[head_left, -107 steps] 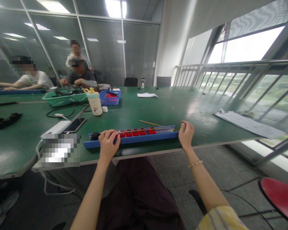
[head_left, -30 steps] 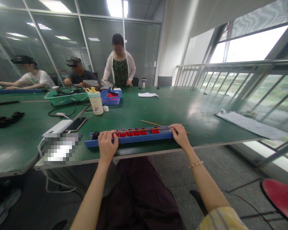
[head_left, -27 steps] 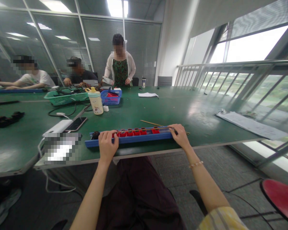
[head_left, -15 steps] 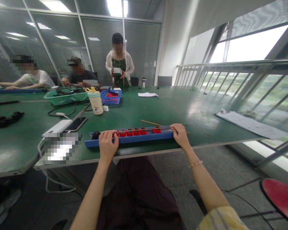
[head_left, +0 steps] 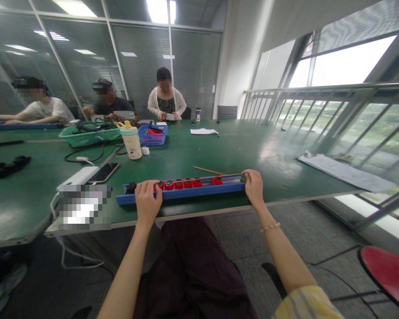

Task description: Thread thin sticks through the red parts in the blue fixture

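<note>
A long blue tray [head_left: 199, 191] lies near the front edge of the green table [head_left: 226, 150]. Several red parts [head_left: 186, 182] sit in a row inside it, with a dark part [head_left: 130, 188] at its left end. My left hand [head_left: 147, 202] rests curled over the tray's left portion, fingers on the leftmost red part. At the tray's right end my right hand [head_left: 253, 186] has its fingers closed on the end of the tray. A thin yellow stick [head_left: 208, 170] lies just behind the tray.
A phone [head_left: 103, 172] and white power bank [head_left: 78, 177] lie to the left. Further back stand a cream bottle [head_left: 131, 140], a green basket [head_left: 89, 134] and a blue basket [head_left: 153, 134]. Papers [head_left: 344, 172] lie at right. Three people sit or stand across the table.
My right hand came onto the tray's right end and slid slightly right along it. The person standing at the far side has sat down.
</note>
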### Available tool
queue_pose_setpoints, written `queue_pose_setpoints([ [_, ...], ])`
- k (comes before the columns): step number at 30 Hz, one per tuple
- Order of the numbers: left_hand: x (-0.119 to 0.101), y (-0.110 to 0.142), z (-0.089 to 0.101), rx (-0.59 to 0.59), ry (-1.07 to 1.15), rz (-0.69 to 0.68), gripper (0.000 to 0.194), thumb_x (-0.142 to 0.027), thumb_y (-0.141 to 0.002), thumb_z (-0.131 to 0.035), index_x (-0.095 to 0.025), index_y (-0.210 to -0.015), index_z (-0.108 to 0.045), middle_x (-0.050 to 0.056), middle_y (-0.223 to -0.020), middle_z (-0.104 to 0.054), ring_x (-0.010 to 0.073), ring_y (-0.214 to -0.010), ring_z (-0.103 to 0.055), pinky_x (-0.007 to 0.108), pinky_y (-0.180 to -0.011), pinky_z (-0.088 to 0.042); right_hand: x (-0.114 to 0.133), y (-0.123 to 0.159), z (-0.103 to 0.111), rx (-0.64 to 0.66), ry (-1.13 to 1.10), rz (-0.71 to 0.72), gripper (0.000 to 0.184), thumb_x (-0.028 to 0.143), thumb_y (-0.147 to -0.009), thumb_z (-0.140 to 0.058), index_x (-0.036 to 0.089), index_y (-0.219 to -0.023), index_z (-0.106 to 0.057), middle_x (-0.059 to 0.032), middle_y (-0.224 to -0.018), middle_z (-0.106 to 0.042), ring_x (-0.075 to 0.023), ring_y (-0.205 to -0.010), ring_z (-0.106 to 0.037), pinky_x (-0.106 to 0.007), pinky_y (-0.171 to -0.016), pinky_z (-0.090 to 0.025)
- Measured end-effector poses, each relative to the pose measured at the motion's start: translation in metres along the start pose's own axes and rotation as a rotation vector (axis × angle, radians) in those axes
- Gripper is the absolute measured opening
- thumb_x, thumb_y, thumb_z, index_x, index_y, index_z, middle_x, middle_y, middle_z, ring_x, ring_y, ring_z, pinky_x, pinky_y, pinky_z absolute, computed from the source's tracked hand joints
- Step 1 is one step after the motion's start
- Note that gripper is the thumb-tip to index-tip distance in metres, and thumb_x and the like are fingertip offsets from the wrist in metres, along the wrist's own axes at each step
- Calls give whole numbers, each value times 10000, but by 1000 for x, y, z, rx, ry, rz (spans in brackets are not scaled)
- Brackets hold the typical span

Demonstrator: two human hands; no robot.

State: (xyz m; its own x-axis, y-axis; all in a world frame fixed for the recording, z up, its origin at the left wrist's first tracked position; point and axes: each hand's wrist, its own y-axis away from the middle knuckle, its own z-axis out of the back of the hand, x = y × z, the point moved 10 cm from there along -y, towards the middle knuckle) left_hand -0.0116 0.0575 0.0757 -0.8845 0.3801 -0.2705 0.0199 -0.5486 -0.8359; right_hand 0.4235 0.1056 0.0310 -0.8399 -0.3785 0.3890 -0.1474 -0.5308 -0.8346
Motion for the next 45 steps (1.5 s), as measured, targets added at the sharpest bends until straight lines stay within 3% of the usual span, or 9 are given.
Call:
queue_pose_setpoints([
  [16, -2, 0, 0, 1, -22, -13, 204, -237, -918, -432, -192, -971, -623, 92, -965, -667, 251, -955, -539, 395, -926, -406, -30, 4, 22, -171, 9, -159, 297, 352, -967, -373, 210, -873, -617, -115, -896, -644, -273, -911, -544, -424, -864, -398],
  [23, -3, -1, 1, -3, -28, -22, 200, -232, -925, -443, -184, -970, -632, 88, -963, -673, 243, -953, -555, 394, -928, -415, -64, 16, 27, -203, 117, -464, 277, 273, -911, -383, 172, -878, -639, -119, -935, -638, -251, -937, -537, -381, -877, -384],
  [27, -4, -1, 1, -13, -38, -37, 195, -230, -930, -446, -181, -967, -631, 86, -958, -674, 244, -947, -555, 392, -922, -419, -75, 28, 26, -132, 240, -696, 299, 235, -894, -388, 171, -963, -671, -124, -1044, -622, -247, -985, -523, -356, -855, -374],
  [30, -4, -1, 1, -18, -36, -42, 192, -227, -929, -449, -183, -967, -632, 85, -957, -673, 245, -946, -556, 392, -920, -419, -76, 32, 21, -33, 292, -782, 311, 227, -901, -399, 190, -1001, -691, -122, -1113, -613, -249, -1004, -523, -358, -846, -376],
  [45, -3, -1, 0, -8, -34, -45, 198, -231, -929, -446, -183, -970, -634, 86, -958, -670, 248, -947, -542, 389, -915, -415, -79, 30, -1, 356, 474, -755, 264, 278, -909, -516, 237, -1031, -747, -140, -1265, -490, -313, -1126, -463, -436, -895, -410],
])
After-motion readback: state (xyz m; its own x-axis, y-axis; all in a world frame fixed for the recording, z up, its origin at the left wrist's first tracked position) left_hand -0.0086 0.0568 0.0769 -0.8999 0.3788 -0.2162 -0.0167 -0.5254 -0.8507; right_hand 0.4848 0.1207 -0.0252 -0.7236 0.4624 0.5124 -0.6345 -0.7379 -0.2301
